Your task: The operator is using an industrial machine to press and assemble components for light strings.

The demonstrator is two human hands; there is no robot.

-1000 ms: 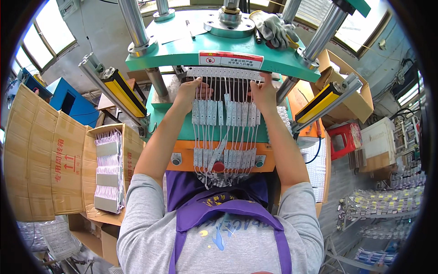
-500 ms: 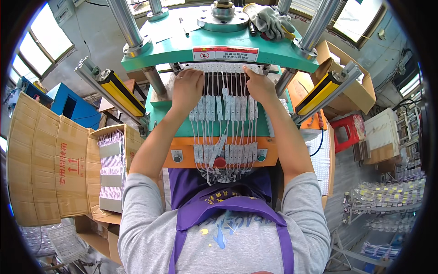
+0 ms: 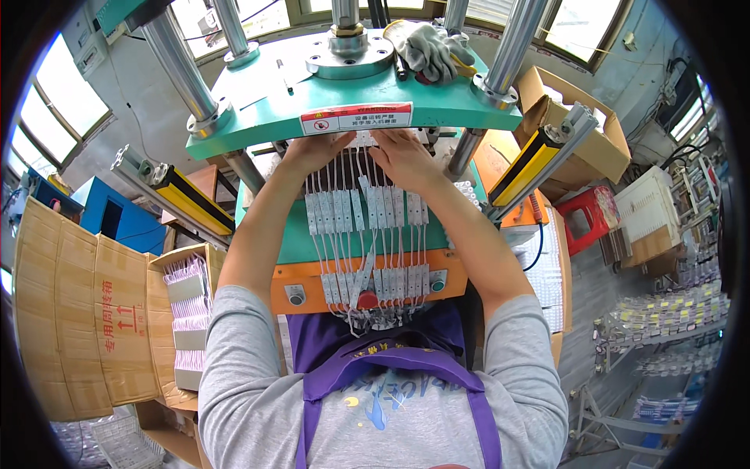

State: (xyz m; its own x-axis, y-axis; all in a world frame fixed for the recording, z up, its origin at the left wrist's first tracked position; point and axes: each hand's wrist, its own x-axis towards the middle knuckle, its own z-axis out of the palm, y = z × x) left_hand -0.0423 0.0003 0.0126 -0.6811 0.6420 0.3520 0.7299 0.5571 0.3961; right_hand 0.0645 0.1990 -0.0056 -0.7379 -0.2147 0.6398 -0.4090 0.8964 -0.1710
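Where the green press plate (image 3: 344, 94) overhangs at twelve o'clock, it hides the far ends of the wired module strips (image 3: 367, 234) and the tips of both hands, so what lies beneath cannot be told. Four steel columns rise from that plate; grey work gloves (image 3: 433, 48) lie crumpled on its top at one o'clock. Yellow-and-black light-curtain bars (image 3: 535, 160) slant at two o'clock and at ten o'clock. The strips lie side by side on the green machine bed (image 3: 293, 242), their long axis running from twelve to six o'clock, near ends trailing over the orange front panel (image 3: 449, 273). They are thin white wires threaded through small white rectangular blocks, set in two rows. The left hand (image 3: 312, 148) lies flat on the far ends at eleven o'clock, the right hand (image 3: 402, 152) beside it at twelve; the fingers are spread and pressing down, clasping nothing that shows. An open cardboard box (image 3: 187, 313) of stacked white strips stands at eight o'clock, a red stool (image 3: 590, 219) at three.
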